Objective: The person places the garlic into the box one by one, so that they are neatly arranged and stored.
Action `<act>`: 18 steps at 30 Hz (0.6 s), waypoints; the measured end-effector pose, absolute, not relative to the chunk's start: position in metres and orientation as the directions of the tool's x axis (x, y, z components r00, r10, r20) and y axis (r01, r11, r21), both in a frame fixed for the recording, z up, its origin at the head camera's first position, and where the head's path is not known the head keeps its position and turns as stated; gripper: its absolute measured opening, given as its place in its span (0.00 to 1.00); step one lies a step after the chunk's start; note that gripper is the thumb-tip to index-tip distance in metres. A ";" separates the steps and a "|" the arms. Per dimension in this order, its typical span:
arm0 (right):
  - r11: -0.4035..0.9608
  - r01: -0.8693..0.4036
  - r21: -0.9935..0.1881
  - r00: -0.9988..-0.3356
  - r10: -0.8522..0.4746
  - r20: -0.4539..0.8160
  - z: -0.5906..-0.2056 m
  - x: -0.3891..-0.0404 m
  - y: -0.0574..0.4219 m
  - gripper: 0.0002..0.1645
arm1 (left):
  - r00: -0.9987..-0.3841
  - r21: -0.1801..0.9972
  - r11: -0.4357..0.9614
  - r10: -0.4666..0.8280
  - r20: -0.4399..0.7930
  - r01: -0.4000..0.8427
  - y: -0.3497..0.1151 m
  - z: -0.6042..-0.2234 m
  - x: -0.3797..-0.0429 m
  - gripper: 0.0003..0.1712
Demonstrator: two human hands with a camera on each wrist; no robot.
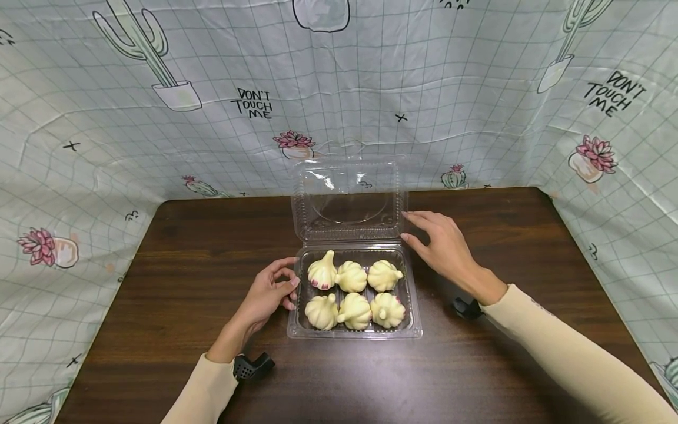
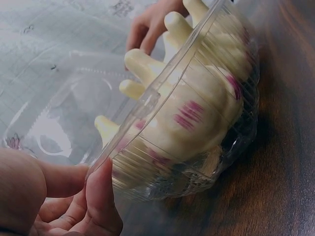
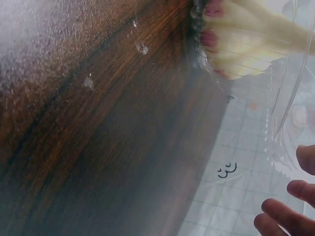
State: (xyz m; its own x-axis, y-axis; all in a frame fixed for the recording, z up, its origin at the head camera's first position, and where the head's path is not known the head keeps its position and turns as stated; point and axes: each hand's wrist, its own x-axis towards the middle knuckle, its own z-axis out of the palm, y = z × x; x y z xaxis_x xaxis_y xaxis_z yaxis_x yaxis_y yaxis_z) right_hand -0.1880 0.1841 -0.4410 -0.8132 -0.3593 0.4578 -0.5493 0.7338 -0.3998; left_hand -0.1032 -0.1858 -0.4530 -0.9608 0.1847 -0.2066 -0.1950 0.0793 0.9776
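A clear plastic clamshell container (image 1: 355, 335) lies on the table, its lid (image 1: 346, 229) raised at the back. Several pale garlic bulbs (image 1: 352, 277) sit inside in two rows; one garlic bulb (image 2: 192, 115) with purple streaks shows through the wall in the left wrist view. My left hand (image 1: 267, 293) pinches the container's left rim between thumb and finger. Beside the lid's right edge, my right hand (image 1: 442, 244) has its fingers extended and spread. In the right wrist view, the fingers (image 3: 285, 216) are near the clear lid; whether they touch it I cannot tell.
The dark wooden table (image 1: 212, 247) meets a patterned cloth (image 1: 349, 76) that hangs behind and along both sides. A black wrist device (image 1: 254, 366) sits by the left wrist, another black device (image 1: 467, 307) by the right.
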 end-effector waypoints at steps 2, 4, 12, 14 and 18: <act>0.731 -0.555 -0.396 -0.807 -0.359 0.468 -0.441 -0.187 0.185 0.26 | -0.961 0.978 0.081 0.184 -0.206 -0.194 -0.186 -0.453 -0.103 0.29; 0.730 -0.560 -0.392 -0.802 -0.360 0.476 -0.441 -0.186 0.185 0.27 | -0.961 0.978 0.080 0.184 -0.206 -0.194 -0.186 -0.453 -0.104 0.29; 0.715 -0.585 -0.382 -0.781 -0.370 0.503 -0.440 -0.181 0.188 0.25 | -0.961 0.979 0.073 0.192 -0.199 -0.188 -0.186 -0.453 -0.103 0.29; 0.709 -0.596 -0.378 -0.771 -0.373 0.516 -0.440 -0.179 0.188 0.24 | -0.961 0.979 0.073 0.192 -0.201 -0.190 -0.186 -0.453 -0.103 0.29; 0.697 -0.613 -0.372 -0.755 -0.377 0.537 -0.440 -0.176 0.189 0.22 | -0.960 0.979 0.070 0.195 -0.200 -0.190 -0.186 -0.453 -0.103 0.29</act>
